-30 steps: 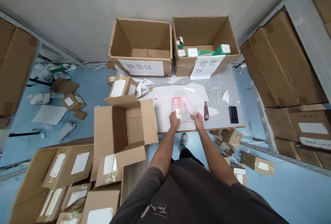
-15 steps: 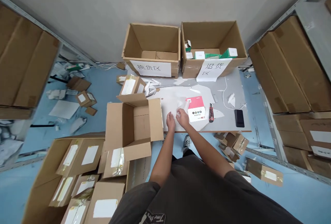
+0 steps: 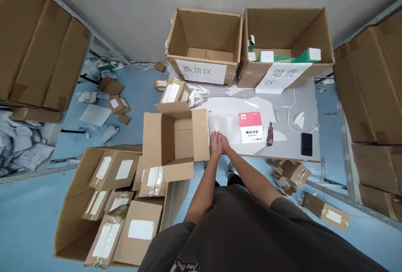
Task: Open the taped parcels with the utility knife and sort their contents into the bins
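My left hand [image 3: 215,144] and my right hand [image 3: 224,142] are pressed together at the near left edge of the grey table [image 3: 298,144]. Their fingers are closed round something small that I cannot make out. A red and white box [image 3: 250,127] lies flat on the table to the right of my hands, untouched. A red utility knife [image 3: 269,134] lies beside that box. An open cardboard box [image 3: 174,140] stands just left of my hands.
Two open cartons with paper signs stand at the table's back, the left one [image 3: 205,47] and the right one [image 3: 284,50] holding green and white boxes. A black phone [image 3: 306,144] lies at the right. Taped parcels fill a big carton [image 3: 103,205] on the floor. Shelves of cartons flank both sides.
The clear bag came off the red and white box, which now lies on the table. My hands moved left and came together, crumpling what they hold. The view shifted left.
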Demonstrator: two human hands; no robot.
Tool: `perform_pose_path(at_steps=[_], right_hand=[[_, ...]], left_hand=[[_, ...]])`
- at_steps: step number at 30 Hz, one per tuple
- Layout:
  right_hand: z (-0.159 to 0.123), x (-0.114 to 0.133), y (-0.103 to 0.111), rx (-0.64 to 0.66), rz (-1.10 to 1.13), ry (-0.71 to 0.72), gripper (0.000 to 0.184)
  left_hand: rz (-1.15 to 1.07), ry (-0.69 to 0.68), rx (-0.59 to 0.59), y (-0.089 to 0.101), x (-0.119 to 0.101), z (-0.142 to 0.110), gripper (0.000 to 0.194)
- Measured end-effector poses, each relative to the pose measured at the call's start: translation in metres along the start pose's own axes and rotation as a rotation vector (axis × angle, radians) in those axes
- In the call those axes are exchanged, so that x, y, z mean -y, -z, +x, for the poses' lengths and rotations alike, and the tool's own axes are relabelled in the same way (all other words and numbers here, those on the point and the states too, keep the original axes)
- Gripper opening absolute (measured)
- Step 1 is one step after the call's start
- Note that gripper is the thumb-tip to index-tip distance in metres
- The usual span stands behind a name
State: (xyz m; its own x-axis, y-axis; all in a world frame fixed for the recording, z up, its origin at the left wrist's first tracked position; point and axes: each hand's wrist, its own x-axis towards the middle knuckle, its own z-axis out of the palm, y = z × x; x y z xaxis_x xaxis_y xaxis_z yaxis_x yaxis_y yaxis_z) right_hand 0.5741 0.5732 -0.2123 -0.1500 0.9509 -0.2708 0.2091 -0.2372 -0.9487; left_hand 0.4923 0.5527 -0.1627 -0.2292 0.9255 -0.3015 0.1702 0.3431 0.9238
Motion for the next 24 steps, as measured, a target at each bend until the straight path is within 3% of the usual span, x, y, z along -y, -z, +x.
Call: perform_pose_path(at_steps=[4, 6, 10, 12, 14, 17, 21, 24], right_hand=[[-0.027, -0.017, 0.062, -0.218, -0.32, 0.015, 0.043], [-0.041, -0.024, 0.099, -0.286, -0.434, -0.015, 0.053], [-0.06, -0.031, 0.161, -0.352, -0.513, -0.071, 0.062], [-0.06, -0.032, 0.183, -0.362, -0.521, -0.085, 0.064], [-0.052, -0.034, 0.2, -0.36, -0.525, -0.114, 0.066], [-0.03, -0.042, 0.22, -0.344, -0.539, -0.22, 0.071], [-0.006, -0.063, 0.232, -0.33, -0.585, -0.395, 0.076], [0.001, -0.078, 0.235, -0.35, -0.563, -0.391, 0.074]], left_hand=[[0.233, 0.242, 0.057, -0.018, 0.008, 0.012, 0.056], [0.378, 0.294, 0.057, -0.024, 0.009, 0.008, 0.06], [0.527, 0.099, 0.026, -0.045, 0.0, -0.006, 0.059], [0.5, -0.005, 0.111, -0.066, -0.011, -0.007, 0.056], [0.442, 0.004, 0.249, -0.093, -0.022, 0.0, 0.055], [0.387, 0.219, 0.384, -0.134, -0.03, 0.019, 0.05], [0.388, 0.368, 0.349, -0.166, -0.016, 0.044, 0.039], [0.358, 0.43, 0.275, -0.173, -0.003, 0.053, 0.049]])
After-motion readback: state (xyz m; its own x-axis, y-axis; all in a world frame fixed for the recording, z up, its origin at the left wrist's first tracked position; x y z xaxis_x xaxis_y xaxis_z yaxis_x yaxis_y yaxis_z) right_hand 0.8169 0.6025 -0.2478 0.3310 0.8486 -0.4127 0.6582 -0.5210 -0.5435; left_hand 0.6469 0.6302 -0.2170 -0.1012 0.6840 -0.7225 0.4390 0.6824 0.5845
